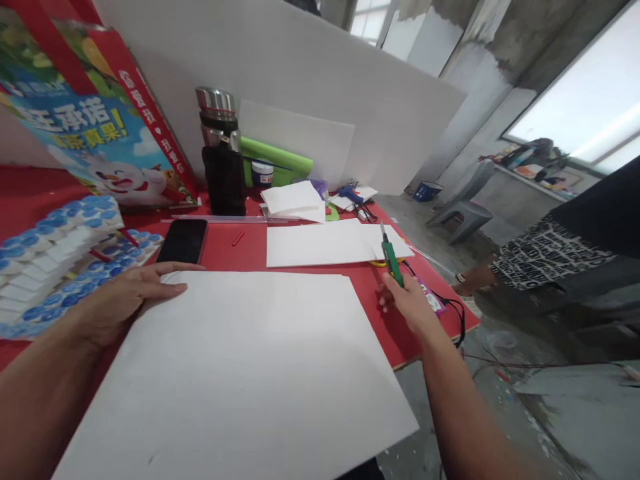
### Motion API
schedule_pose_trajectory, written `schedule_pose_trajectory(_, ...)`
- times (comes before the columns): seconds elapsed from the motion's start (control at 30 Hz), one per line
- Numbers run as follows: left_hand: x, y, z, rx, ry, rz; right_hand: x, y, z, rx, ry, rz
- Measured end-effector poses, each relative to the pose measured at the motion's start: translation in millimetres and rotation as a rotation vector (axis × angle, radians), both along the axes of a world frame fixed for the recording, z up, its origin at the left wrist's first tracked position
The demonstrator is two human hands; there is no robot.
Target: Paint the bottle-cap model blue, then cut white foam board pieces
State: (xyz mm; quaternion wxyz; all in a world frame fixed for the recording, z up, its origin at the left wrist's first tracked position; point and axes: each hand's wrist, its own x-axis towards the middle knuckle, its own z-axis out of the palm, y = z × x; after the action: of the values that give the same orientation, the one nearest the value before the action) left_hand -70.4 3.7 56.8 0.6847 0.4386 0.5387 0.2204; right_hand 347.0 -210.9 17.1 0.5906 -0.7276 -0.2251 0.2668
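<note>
A large white foam board (250, 367) lies in front of me and sticks out past the near edge of the red table (225, 245). My left hand (133, 297) grips its far left corner, thumb on top and the other fingers partly hidden. In my right hand (407, 300) is a green utility knife (391, 257), its blade pointing up and away, off the board's right side. Beyond the knife lies a smaller strip of white board (320, 243), with another white piece (384, 241) at its right end.
A black phone (183, 241) and a blue-and-white model (65, 247) lie on the left. A dark bottle (223, 167), a printed box (110, 133), a small jar (263, 173) and a blue glue gun (351, 195) stand further back. Another person (555, 247) is at the right.
</note>
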Motion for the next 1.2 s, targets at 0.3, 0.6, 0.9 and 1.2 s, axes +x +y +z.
schedule_pose_trajectory(0.3,8.1,-4.5,-4.2,-0.046,-0.047,-0.019,-3.0,57.0,16.7,0.132,0.379,0.045)
schedule_pose_trajectory(0.6,11.0,-13.9,-3.4,-0.017,-0.099,-0.005,1.3,79.1,34.8,0.236,0.315,-0.002)
schedule_pose_trajectory(0.9,39.4,-18.1,-3.3,0.088,-0.139,0.074,27.3,61.5,104.3,0.476,0.081,-0.085)
schedule_pose_trajectory(1.2,54.3,-15.8,-23.1,0.841,0.569,-0.044,17.6,52.2,89.7,0.535,0.135,-0.100)
